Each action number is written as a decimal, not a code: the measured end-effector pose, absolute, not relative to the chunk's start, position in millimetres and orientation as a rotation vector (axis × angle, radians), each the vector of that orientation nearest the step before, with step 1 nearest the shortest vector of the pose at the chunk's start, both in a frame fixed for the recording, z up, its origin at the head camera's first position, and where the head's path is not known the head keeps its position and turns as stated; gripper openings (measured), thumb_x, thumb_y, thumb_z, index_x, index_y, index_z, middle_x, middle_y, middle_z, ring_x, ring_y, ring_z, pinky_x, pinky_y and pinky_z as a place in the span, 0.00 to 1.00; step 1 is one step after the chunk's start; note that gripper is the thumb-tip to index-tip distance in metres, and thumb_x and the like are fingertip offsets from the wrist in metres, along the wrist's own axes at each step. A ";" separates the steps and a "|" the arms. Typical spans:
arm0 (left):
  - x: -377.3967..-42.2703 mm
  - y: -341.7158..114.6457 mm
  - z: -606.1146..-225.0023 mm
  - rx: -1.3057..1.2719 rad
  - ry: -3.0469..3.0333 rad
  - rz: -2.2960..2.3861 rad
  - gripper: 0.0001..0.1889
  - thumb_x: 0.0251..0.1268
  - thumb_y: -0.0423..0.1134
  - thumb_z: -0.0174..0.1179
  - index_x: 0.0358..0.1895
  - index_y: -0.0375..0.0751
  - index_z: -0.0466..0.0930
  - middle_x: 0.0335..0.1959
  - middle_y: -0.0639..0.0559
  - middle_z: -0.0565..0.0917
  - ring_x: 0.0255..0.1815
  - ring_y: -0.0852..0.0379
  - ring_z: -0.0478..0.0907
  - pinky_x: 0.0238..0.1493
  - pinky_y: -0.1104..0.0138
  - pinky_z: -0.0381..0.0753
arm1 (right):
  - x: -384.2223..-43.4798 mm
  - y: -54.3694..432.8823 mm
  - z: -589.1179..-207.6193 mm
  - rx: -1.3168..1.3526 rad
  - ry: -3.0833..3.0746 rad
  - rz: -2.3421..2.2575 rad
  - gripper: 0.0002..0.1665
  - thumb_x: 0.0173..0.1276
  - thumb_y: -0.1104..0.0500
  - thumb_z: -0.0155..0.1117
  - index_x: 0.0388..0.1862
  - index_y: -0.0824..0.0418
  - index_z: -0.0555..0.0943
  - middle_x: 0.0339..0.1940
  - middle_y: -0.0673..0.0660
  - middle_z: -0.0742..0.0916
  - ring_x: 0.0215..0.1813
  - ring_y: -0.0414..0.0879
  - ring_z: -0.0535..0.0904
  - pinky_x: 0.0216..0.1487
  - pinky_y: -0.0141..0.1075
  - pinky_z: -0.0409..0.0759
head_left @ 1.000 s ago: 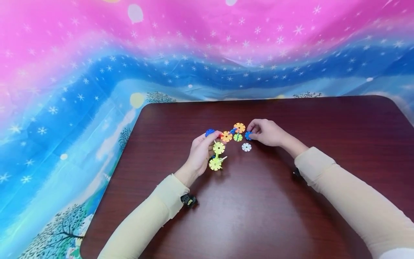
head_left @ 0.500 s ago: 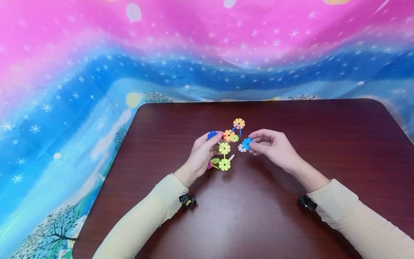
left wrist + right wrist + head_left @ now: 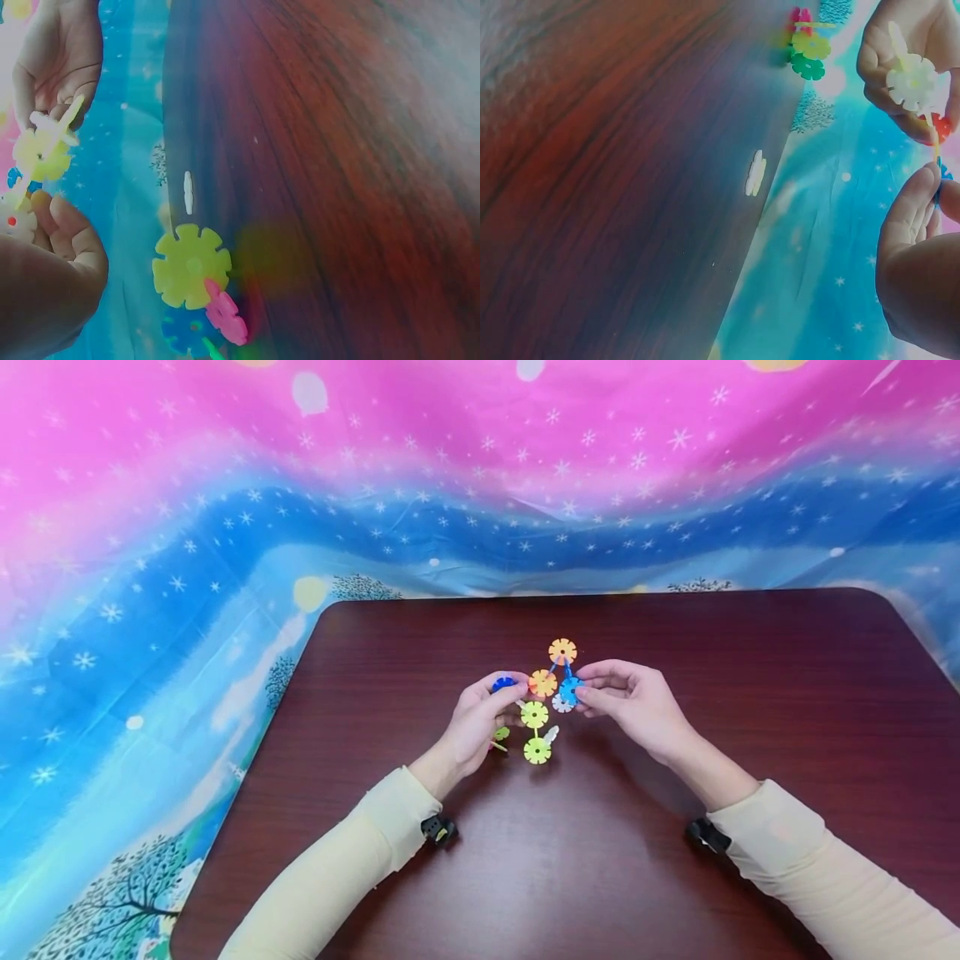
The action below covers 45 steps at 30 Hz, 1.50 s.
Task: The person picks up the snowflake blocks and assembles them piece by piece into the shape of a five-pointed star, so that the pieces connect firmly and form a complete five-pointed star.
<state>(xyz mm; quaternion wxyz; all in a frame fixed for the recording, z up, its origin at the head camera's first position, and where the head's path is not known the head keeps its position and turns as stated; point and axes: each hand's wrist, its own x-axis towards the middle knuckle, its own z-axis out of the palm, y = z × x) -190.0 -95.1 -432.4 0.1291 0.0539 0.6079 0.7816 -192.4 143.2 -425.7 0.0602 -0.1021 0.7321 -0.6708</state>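
Observation:
Near the middle of the table, my left hand [image 3: 474, 718] grips a built chain of notched plastic snowflake discs. A dark blue disc [image 3: 504, 683] shows by its thumb; an orange disc [image 3: 543, 683] is just right of the fingertips. Another orange disc [image 3: 562, 652] tops the chain, and yellow-green discs [image 3: 535, 715] hang below. Thumb and fingers of my right hand [image 3: 637, 702] pinch a light blue disc [image 3: 571, 691], its edge right at the dark blue piece under the top orange disc. In the right wrist view both hands meet at the chain, partly hiding the join.
A white disc [image 3: 562, 703] lies behind the light blue one in the head view. Left of it, a small group of discs, with a yellow-green disc [image 3: 192, 266] and a pink disc [image 3: 226, 318], stands on the brown table [image 3: 540, 877]. A patterned cloth [image 3: 480, 485] hangs behind.
My right hand has brought the light blue disc left and slightly nearer, up to the chain. My left hand has shifted a little right with the chain, bringing the discs together.

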 end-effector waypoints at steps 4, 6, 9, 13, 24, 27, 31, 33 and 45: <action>-190.7 -92.1 -432.3 0.194 1.840 2.240 0.11 0.75 0.39 0.56 0.49 0.34 0.80 0.40 0.51 0.84 0.38 0.58 0.80 0.44 0.61 0.80 | -190.4 143.0 -424.0 -0.321 2.252 -2.008 0.18 0.72 0.64 0.71 0.56 0.73 0.82 0.41 0.60 0.90 0.39 0.48 0.90 0.46 0.40 0.88; -191.5 -89.7 -431.2 0.217 1.920 2.200 0.12 0.76 0.41 0.55 0.47 0.35 0.79 0.40 0.52 0.82 0.41 0.58 0.80 0.48 0.62 0.79 | -189.1 142.0 -422.9 -0.336 2.264 -1.994 0.17 0.72 0.64 0.71 0.55 0.73 0.82 0.41 0.60 0.90 0.39 0.47 0.90 0.45 0.38 0.88; -193.3 -87.4 -429.5 0.269 2.059 2.121 0.16 0.81 0.45 0.52 0.44 0.32 0.76 0.40 0.51 0.79 0.44 0.56 0.78 0.53 0.64 0.77 | -187.8 140.1 -421.3 -0.359 2.279 -1.973 0.16 0.71 0.64 0.72 0.54 0.72 0.84 0.41 0.61 0.90 0.38 0.46 0.89 0.45 0.37 0.88; -195.3 -88.5 -427.5 0.369 2.235 2.000 0.20 0.85 0.48 0.48 0.42 0.32 0.71 0.35 0.45 0.74 0.39 0.51 0.76 0.46 0.62 0.79 | -187.0 138.9 -419.4 -0.366 2.308 -1.938 0.16 0.71 0.62 0.73 0.53 0.69 0.85 0.40 0.61 0.90 0.37 0.47 0.89 0.44 0.37 0.88; -196.8 -89.1 -426.2 0.540 2.354 1.820 0.17 0.85 0.48 0.47 0.35 0.42 0.72 0.25 0.47 0.75 0.26 0.53 0.79 0.31 0.66 0.79 | -181.5 138.6 -419.2 -0.355 2.324 -1.912 0.17 0.69 0.64 0.74 0.53 0.71 0.86 0.42 0.62 0.91 0.37 0.49 0.90 0.43 0.37 0.88; -197.2 -89.2 -427.5 0.526 2.256 1.867 0.16 0.85 0.47 0.48 0.37 0.42 0.73 0.26 0.45 0.79 0.23 0.49 0.82 0.29 0.62 0.85 | -180.1 136.3 -419.3 -0.354 2.300 -1.940 0.16 0.69 0.67 0.73 0.53 0.72 0.85 0.43 0.65 0.90 0.37 0.49 0.90 0.43 0.41 0.88; -197.3 -90.3 -428.6 0.520 2.217 1.892 0.16 0.85 0.47 0.48 0.38 0.42 0.74 0.27 0.44 0.79 0.22 0.47 0.82 0.27 0.60 0.85 | -178.4 131.3 -419.1 -0.338 2.310 -1.962 0.14 0.68 0.68 0.73 0.51 0.73 0.85 0.42 0.65 0.90 0.37 0.51 0.90 0.42 0.41 0.89; -196.8 -91.0 -429.2 0.517 2.197 1.909 0.16 0.86 0.48 0.48 0.38 0.41 0.73 0.27 0.43 0.79 0.21 0.47 0.82 0.27 0.59 0.86 | -177.5 128.7 -419.6 -0.321 2.330 -1.966 0.12 0.68 0.68 0.73 0.49 0.72 0.86 0.41 0.64 0.90 0.36 0.52 0.90 0.41 0.41 0.89; -195.6 -89.9 -436.6 0.486 2.113 1.996 0.15 0.85 0.45 0.49 0.40 0.36 0.74 0.28 0.41 0.81 0.20 0.50 0.82 0.27 0.58 0.87 | -175.2 119.9 -424.2 -0.264 2.322 -2.068 0.11 0.65 0.71 0.74 0.45 0.74 0.85 0.36 0.61 0.90 0.32 0.48 0.89 0.39 0.37 0.88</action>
